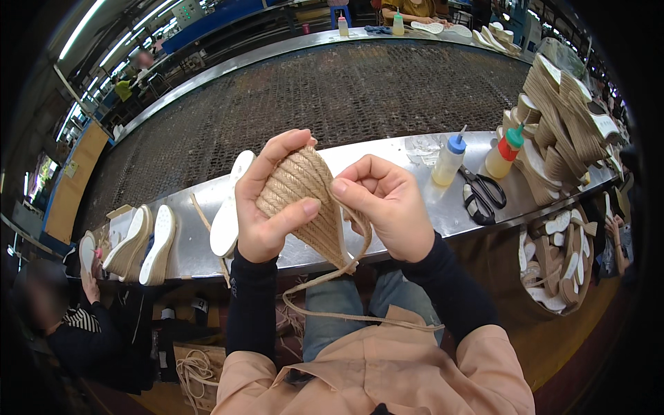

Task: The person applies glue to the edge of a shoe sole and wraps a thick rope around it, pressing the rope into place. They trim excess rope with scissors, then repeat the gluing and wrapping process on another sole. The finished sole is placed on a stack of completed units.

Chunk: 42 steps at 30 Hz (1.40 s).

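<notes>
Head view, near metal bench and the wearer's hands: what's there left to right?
Two upright wedge soles → flat-lying white sole → left hand holding rope-wrapped wedge → right hand → blue-capped bottle → green-capped bottle → wedge-sole pile.
</notes>
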Each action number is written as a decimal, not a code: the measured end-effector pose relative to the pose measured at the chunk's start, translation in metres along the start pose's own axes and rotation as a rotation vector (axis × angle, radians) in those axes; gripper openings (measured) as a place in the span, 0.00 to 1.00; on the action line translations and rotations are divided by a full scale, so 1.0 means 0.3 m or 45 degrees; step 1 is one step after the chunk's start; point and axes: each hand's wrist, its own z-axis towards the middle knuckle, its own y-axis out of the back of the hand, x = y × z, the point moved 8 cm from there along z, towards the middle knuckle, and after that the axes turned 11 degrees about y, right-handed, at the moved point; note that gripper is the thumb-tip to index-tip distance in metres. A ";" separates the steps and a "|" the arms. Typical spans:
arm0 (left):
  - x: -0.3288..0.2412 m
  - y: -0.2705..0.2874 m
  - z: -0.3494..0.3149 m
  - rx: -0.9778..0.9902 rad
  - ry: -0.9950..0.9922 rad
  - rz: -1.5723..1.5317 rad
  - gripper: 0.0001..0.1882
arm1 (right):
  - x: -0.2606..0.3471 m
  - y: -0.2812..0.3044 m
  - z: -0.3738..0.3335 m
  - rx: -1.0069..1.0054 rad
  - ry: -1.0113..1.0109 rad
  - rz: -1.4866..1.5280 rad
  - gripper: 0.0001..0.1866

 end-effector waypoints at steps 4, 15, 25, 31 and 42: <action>0.015 0.011 0.009 0.026 0.038 -0.046 0.37 | -0.011 0.020 -0.017 0.010 -0.049 -0.134 0.07; 0.028 0.019 0.022 0.047 0.019 -0.104 0.39 | -0.027 0.021 -0.029 -0.062 0.000 -0.092 0.06; 0.028 0.019 0.022 0.019 0.014 -0.087 0.40 | -0.095 0.026 -0.054 -0.044 -0.190 0.060 0.09; 0.032 0.033 0.025 0.014 0.009 -0.104 0.39 | -0.105 0.020 -0.070 -0.060 -0.229 0.201 0.07; 0.035 0.015 0.020 0.060 0.043 -0.082 0.40 | -0.096 0.024 -0.077 -0.138 -0.060 0.020 0.05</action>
